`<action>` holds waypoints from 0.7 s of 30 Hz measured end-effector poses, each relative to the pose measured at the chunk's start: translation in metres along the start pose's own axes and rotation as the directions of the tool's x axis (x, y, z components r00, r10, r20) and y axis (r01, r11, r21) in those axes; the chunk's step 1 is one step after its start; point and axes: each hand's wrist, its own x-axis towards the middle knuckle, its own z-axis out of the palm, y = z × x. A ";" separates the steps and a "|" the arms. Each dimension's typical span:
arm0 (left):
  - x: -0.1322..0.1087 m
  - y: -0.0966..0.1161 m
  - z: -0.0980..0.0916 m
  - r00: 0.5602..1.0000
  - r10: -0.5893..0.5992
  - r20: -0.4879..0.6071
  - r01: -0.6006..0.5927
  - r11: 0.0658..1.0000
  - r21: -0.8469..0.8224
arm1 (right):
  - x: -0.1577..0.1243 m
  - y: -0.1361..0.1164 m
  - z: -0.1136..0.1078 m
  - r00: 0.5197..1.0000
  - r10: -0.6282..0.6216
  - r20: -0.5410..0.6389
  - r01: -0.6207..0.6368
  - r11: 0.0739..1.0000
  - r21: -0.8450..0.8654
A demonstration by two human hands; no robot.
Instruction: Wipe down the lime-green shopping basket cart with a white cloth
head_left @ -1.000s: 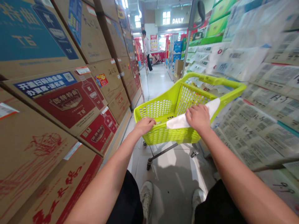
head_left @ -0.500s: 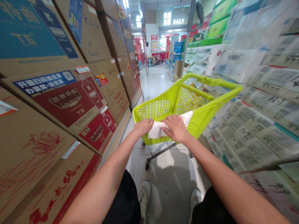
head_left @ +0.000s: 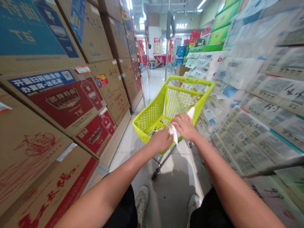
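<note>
A lime-green plastic shopping cart (head_left: 152, 113) stands in front of me at an angle, its perforated basket toward me. Over its near rim lies a white cloth (head_left: 175, 135), bunched between my hands, with one corner (head_left: 191, 112) sticking up past my right hand. My left hand (head_left: 161, 140) is closed at the rim, with the cloth at its thumb and fingertips. Close beside it, my right hand (head_left: 184, 125) curls over the rim and presses on the cloth. My palms hide part of the rim.
Stacked cardboard cartons (head_left: 76, 101) line the left side. On the right, plastic-wrapped paper packs (head_left: 251, 126) with handwritten prices rise in piles. A grey upright pole (head_left: 166, 60) stands behind the cart. A caster wheel (head_left: 155, 173) rests on the tiled floor (head_left: 171, 196) near my shoes.
The cart has swung round, its far handle end shifting left. My left hand has moved right and slightly down, closer to my right hand, and the cloth between them is more bunched.
</note>
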 end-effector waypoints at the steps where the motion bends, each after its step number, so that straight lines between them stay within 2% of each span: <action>1: -0.002 0.006 0.003 1.000 0.001 -0.010 -0.001 0.999 -0.042 | 0.000 0.004 0.001 0.999 0.043 0.002 -0.043 0.999 0.005; 4: -0.010 0.019 0.004 0.994 0.089 -0.063 -0.098 0.985 -0.141 | -0.001 0.016 0.004 0.988 0.155 0.003 -0.155 0.988 0.025; 7: -0.015 0.014 -0.011 0.972 0.203 -0.122 -0.210 0.976 -0.051 | -0.003 0.030 0.007 0.983 0.186 0.010 -0.186 0.977 0.103; 9: -0.011 -0.007 -0.027 0.948 0.191 -0.253 -0.179 0.981 0.071 | -0.006 0.037 0.008 0.984 0.174 0.023 -0.176 0.968 0.181; 10: -0.007 -0.022 -0.035 0.930 0.146 -0.337 -0.116 0.987 0.107 | -0.008 0.039 0.007 0.985 0.170 0.030 -0.173 0.961 0.217; 11: -0.001 -0.039 -0.042 0.913 0.087 -0.398 -0.045 0.993 0.113 | -0.010 0.040 0.006 0.984 0.178 0.034 -0.180 0.952 0.249; 12: 0.005 -0.058 -0.046 0.879 -0.009 -0.477 0.048 0.996 0.071 | -0.011 0.040 0.005 0.978 0.205 0.031 -0.205 0.939 0.275; 13: 0.012 -0.076 -0.048 0.864 -0.059 -0.499 0.091 0.995 0.040 | -0.013 0.040 0.002 0.967 0.253 0.027 -0.249 0.923 0.292; 15: 0.026 -0.107 -0.045 0.875 -0.119 -0.470 0.114 0.993 -0.038 | -0.014 0.038 -0.004 0.927 0.375 0.022 -0.366 0.889 0.276; 16: 0.031 -0.118 -0.041 0.895 -0.157 -0.418 0.094 0.981 -0.168 | -0.015 0.037 -0.008 0.904 0.427 0.023 -0.420 0.876 0.236; 17: 0.036 -0.126 -0.035 0.920 -0.144 -0.364 0.041 0.960 -0.276 | -0.015 0.035 -0.013 0.885 0.465 0.026 -0.461 0.870 0.175; 19: 0.042 -0.132 -0.022 0.946 -0.091 -0.312 -0.057 0.899 -0.435 | -0.014 0.032 -0.022 0.863 0.504 0.038 -0.505 0.863 0.018; 21: 0.043 -0.129 -0.010 0.947 -0.145 -0.285 -0.033 0.841 -0.539 | -0.015 0.029 -0.032 0.840 0.539 0.059 -0.530 0.839 -0.121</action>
